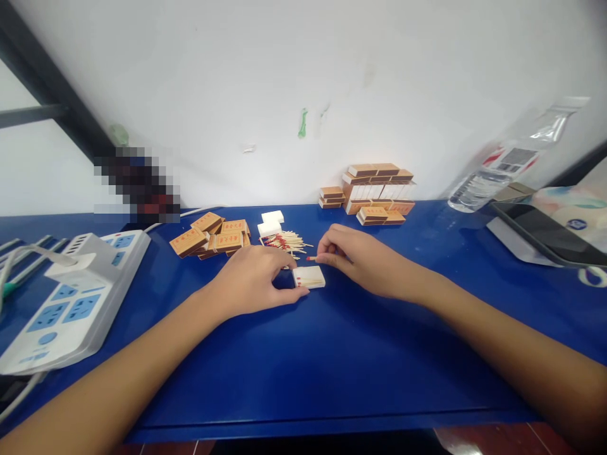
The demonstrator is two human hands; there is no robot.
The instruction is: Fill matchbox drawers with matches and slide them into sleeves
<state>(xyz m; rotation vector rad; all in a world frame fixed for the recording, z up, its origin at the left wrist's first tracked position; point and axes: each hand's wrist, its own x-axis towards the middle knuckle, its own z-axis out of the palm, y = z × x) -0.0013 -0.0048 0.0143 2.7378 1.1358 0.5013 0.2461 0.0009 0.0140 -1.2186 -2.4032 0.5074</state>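
Observation:
A small white matchbox tray (310, 276) lies on the blue table, with a few red-tipped matches in it. My left hand (253, 278) grips the tray's left end between thumb and fingers. Just above and to the right of the tray, my right hand (353, 258) pinches a single match (312, 258), its red head pointing left. Behind the tray spreads a loose pile of matches (288, 241). Two more white trays (270, 228) sit at the back of that pile. A heap of orange matchbox sleeves (228, 241) is beyond my left hand.
Stacked matchboxes (377, 189) stand against the wall, with a smaller stack (331, 196) beside them. A power strip (80, 309) with a plug and cable is at left. At right are a clear plastic bottle (507, 164), a dark phone (550, 234) and a tissue pack (578, 205).

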